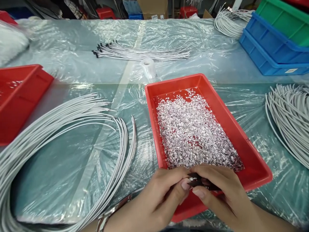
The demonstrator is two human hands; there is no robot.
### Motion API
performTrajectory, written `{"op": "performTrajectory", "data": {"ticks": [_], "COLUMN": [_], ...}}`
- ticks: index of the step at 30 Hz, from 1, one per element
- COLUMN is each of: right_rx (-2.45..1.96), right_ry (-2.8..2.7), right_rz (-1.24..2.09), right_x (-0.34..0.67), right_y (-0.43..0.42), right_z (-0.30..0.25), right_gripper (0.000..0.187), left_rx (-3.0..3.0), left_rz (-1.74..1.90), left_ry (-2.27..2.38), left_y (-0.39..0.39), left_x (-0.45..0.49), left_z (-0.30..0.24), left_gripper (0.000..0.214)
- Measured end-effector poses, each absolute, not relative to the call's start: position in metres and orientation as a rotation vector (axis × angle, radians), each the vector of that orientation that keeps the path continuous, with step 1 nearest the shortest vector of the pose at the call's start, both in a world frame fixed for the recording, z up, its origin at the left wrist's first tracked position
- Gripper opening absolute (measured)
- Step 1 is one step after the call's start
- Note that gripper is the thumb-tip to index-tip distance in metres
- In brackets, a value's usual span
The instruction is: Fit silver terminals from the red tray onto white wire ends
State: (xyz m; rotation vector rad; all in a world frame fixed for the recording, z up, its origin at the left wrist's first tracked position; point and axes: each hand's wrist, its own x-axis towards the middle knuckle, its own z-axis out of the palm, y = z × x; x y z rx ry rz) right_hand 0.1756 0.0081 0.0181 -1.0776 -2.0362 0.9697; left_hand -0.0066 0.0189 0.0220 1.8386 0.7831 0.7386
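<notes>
Together, left hand (156, 201) and right hand (223, 193) pinch between them a dark piece (194, 180), perhaps metal.

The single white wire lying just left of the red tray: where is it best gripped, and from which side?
Pinch the single wire near its far free end, from above. It lies flat on the plastic sheet, with a gap to the wire bundle on one side and the red tray on the other. The left hand and right hand both pinch a small dark part.
</notes>
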Motion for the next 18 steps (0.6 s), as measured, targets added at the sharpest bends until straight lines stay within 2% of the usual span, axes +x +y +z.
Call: {"op": "performTrajectory", "data": {"ticks": [18], "right_rx": [-1.059], "right_ry": [-2.047], "right_rz": [0.960], "right_x": [0.1766], "right_y": [0.0102], "right_z": [0.0185], "right_gripper": [0.024], "left_rx": [1.816], "left_rz": [0.596], "left_ry": [0.829], "left_y": [0.0171], "left_x": [-0.0099], "left_z": [0.0209], "left_gripper": [0.020]}}
